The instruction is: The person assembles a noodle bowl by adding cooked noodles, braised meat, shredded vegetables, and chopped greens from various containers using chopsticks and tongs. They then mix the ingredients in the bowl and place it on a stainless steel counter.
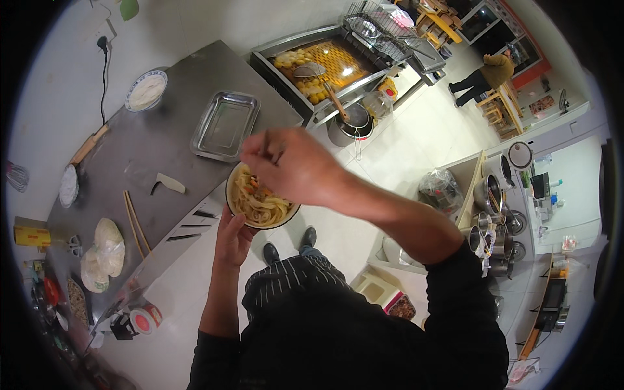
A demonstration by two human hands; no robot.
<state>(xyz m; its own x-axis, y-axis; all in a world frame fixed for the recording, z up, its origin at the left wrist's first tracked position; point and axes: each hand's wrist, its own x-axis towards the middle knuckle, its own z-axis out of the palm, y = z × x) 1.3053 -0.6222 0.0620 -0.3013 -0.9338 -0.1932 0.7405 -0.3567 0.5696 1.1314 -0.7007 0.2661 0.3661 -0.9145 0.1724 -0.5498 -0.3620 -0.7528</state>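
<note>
Noodles with bits of orange topping fill a dark-rimmed bowl (268, 213) at the table's near edge. My left hand (236, 239) grips this bowl from its left side, with the thumb up at the rim. Over the bowl, my right hand (292, 166) is closed with its fingertips pressed together. Whatever those fingers hold, if anything, is too small or hidden to name. Just beyond both hands, a rectangular metal tray (225, 123) lies on the steel table (156, 146).
On the table are a bowl of white powder (146, 91), a pale scraper (170, 182), chopsticks (135, 221) and bagged dough (104, 255). A deep fryer (331, 62) adjoins it, with a pot (351, 127) below. Another person (487, 75) stands far right.
</note>
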